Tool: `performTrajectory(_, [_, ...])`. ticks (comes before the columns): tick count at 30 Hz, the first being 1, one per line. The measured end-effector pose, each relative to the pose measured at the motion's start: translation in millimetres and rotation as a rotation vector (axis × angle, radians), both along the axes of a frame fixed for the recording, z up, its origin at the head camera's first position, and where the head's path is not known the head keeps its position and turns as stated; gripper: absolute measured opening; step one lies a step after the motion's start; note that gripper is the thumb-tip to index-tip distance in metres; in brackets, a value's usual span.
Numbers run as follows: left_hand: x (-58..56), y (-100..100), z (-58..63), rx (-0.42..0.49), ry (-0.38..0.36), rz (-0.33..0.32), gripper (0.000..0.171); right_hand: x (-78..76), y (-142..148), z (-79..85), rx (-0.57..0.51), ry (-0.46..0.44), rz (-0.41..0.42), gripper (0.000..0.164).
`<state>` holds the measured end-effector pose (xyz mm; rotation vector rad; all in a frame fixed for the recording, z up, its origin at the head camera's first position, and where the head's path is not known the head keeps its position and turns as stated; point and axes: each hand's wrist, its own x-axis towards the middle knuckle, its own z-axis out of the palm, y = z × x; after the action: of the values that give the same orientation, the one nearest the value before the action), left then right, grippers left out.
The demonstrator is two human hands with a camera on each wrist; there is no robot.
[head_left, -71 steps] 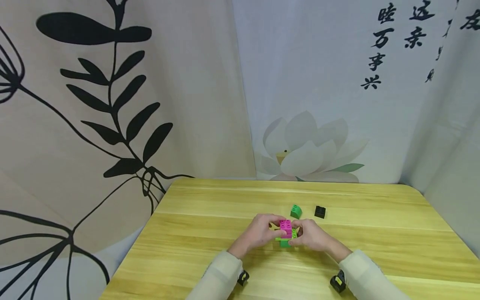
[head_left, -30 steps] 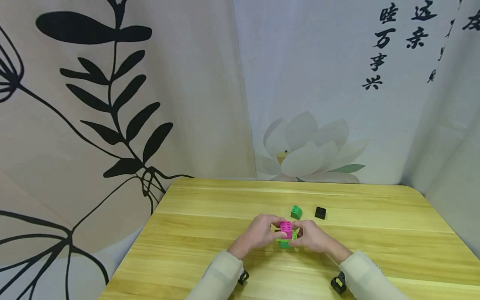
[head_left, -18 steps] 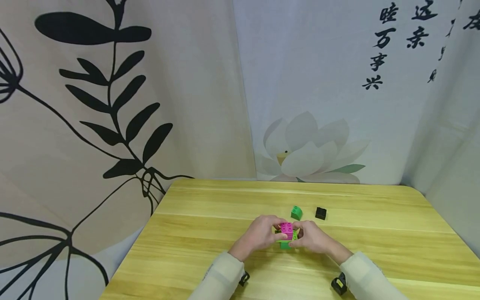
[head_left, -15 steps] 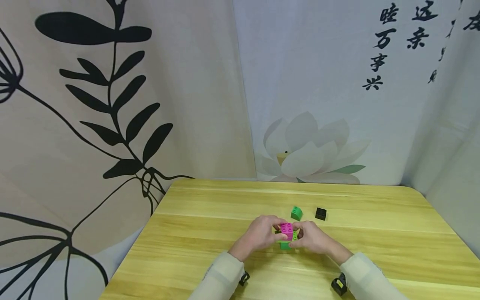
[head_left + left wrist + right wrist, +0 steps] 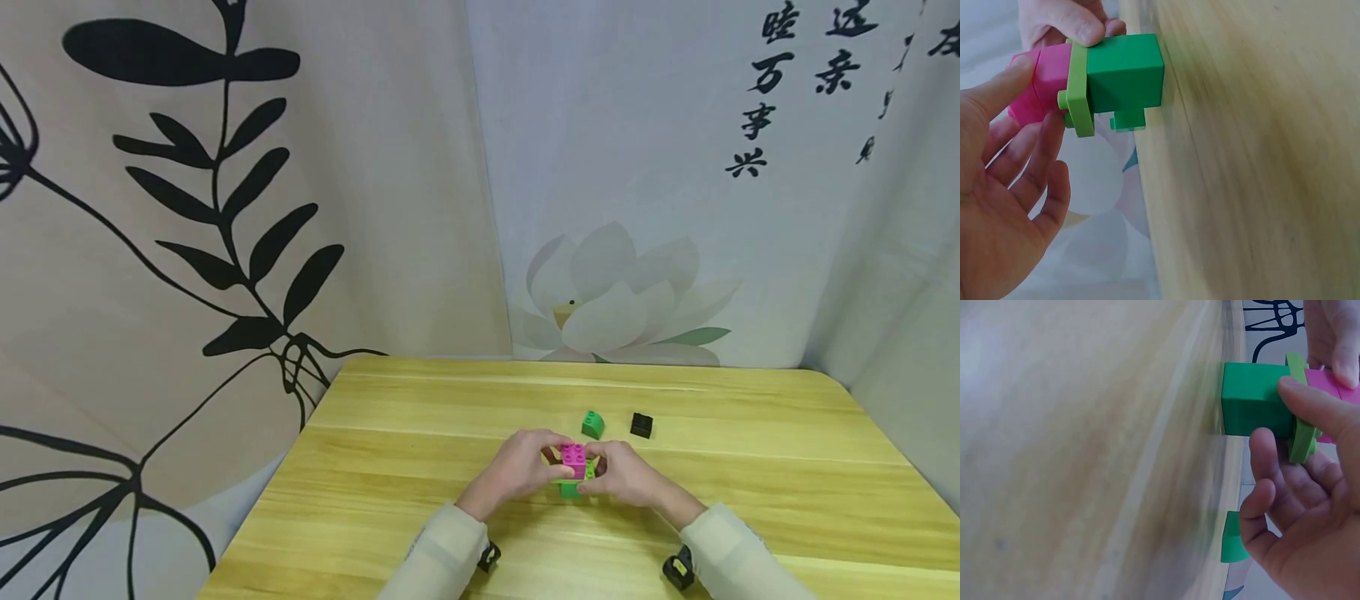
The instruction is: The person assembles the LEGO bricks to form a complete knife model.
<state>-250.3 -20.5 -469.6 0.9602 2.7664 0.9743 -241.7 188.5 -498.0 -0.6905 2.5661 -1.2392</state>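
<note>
A small stack of toy building bricks stands upright on the table between both hands. Two pink bricks [image 5: 1054, 67] form its top, a lime-green plate [image 5: 1079, 94] lies below them, and a green brick [image 5: 1125, 72] is the base. My left hand [image 5: 517, 468] pinches the pink bricks between thumb and fingers. On the other side, my right hand [image 5: 632, 477] grips the stack lower down, its thumb on the green brick beside the plate in the right wrist view. Fingers hide part of the plate in the head view.
Beyond the hands, a loose green brick with a curved side [image 5: 592, 424] and a black brick [image 5: 641, 425] lie on the wooden table [image 5: 420, 408]. A printed curtain [image 5: 405, 208] hangs behind the table's far edge.
</note>
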Motion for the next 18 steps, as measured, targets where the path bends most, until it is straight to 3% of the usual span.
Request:
performTrajectory(3, [-1.4,0.3,-4.5,0.103,-0.112,0.019,0.033,1.2,1.9,-0.9,-0.001,0.0,-0.001,0.027])
performTrajectory(6, [-3.2,-1.1,-5.9,0.134,-0.164,0.03,0.033,1.3,1.5,-0.8,0.0,0.001,0.004,0.029])
performTrajectory(18, [-4.3,-1.9,-7.0,0.125,-0.161,-0.004,0.03,1.4,4.1,-1.7,0.019,0.039,0.026,0.031])
